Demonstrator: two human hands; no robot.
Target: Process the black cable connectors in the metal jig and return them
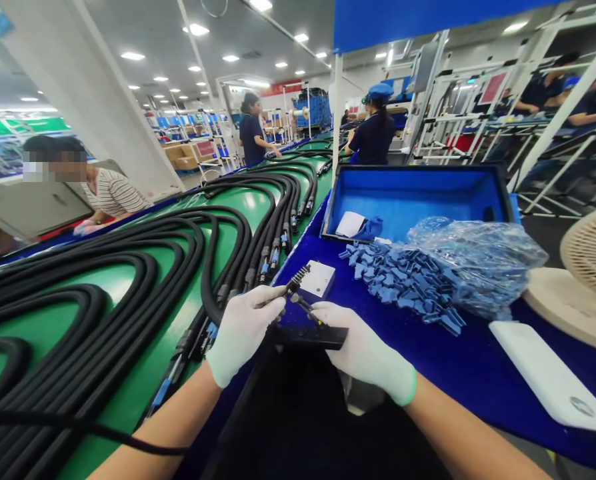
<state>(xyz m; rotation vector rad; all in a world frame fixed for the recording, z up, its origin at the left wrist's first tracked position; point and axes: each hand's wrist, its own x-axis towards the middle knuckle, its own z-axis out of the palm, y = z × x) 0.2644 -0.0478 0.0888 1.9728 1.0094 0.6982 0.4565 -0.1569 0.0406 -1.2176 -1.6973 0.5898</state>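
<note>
The white-gloved left hand (243, 333) pinches a black comb-toothed connector (298, 280) while the gloved right hand (363, 347) pinches a thin black rod (303, 305) close to it, both low over a black tray (311, 337), near loose blue plastic clips (403, 283)

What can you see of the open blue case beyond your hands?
The case is a shallow box with a dark rim and a bright blue lining, lying open at the far end of the blue bench top. Inside lie a white paper and a crumpled blue cloth. A clear plastic bag lies against its near edge.
</note>
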